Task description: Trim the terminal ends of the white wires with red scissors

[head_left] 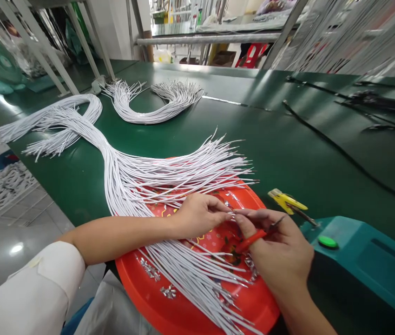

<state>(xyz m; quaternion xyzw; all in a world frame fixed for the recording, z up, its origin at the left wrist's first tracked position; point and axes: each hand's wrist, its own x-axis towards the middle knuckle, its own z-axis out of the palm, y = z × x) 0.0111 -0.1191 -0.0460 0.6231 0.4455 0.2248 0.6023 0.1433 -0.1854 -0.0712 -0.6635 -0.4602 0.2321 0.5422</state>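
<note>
My left hand is closed in a pinch, thumb and forefinger together at a small silvery piece, perhaps on a white wire's end. Meeting it there, my right hand pinches at the same spot. A red-handled tool with a thin dark metal tip lies in the right hand; its kind is not clear. Beneath both hands a red tray with a printed floor bears small silvery metal terminals. Bundles of white wires run across the tray, some behind my left forearm and some in front of it.
More white wire bundles lie on the green table. At the right stands a teal box with a green button and a yellow clip-like piece. Black cables cross the table. A white basket sits low at left.
</note>
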